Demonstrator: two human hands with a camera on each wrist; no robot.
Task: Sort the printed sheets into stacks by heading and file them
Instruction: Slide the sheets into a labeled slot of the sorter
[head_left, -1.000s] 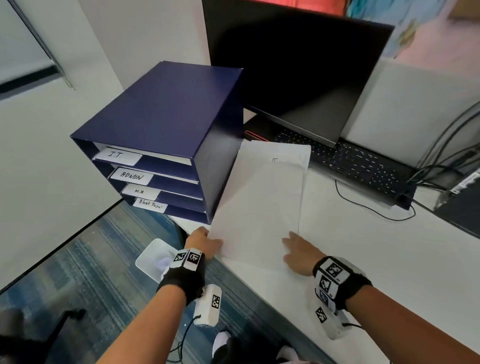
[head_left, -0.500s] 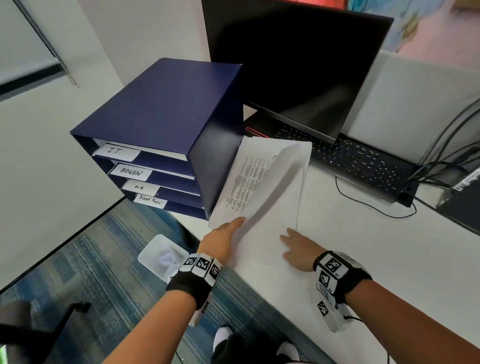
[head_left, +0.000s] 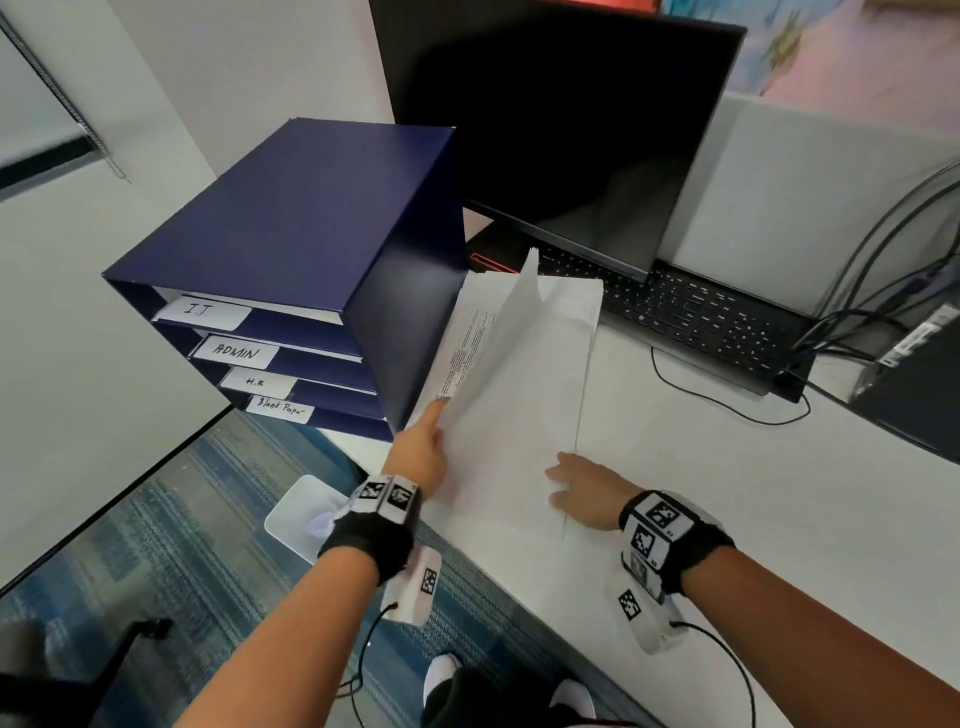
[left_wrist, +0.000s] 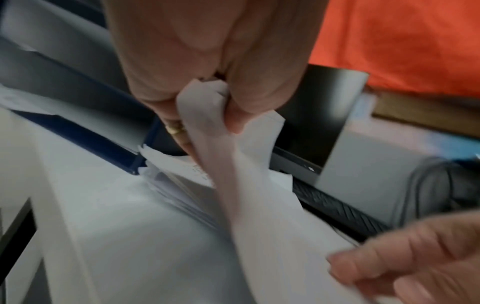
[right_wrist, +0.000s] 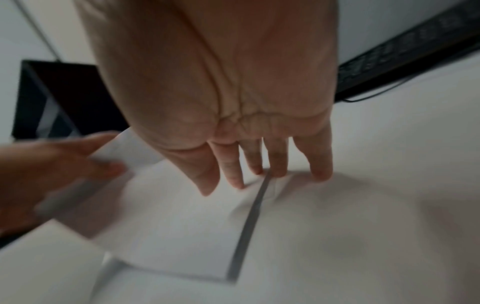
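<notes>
In the head view, at frame centre, the left hand (head_left: 422, 451) lifts the top sheet (head_left: 511, 332) of a paper stack (head_left: 519, 467) lying on the white desk (head_left: 727, 493) just right of a dark blue filing box (head_left: 291, 228). The raised sheet hides most of the page under it; only a strip of small print shows, too fine to read. The box has 4 slots with handwritten labels: I.T, ADMIN, H.R and one that seems to say Blank Paper. The right hand (head_left: 584, 488) lies flat on the stack's right edge, fingers straight.

The left wrist view is blurred. Thumb and fingers (left_wrist: 249, 96) pinch the crumpled edge of the thin sheet (left_wrist: 241, 185); a gold ring (left_wrist: 176, 128) shows on 1 finger. Layered stack edges (left_wrist: 182, 197) appear below.

The right wrist view, also soft, shows straight fingertips (right_wrist: 275, 164) pressing the stack (right_wrist: 182, 226) beside its shadowed edge; the left hand (right_wrist: 52, 170) is smeared at left.
</notes>
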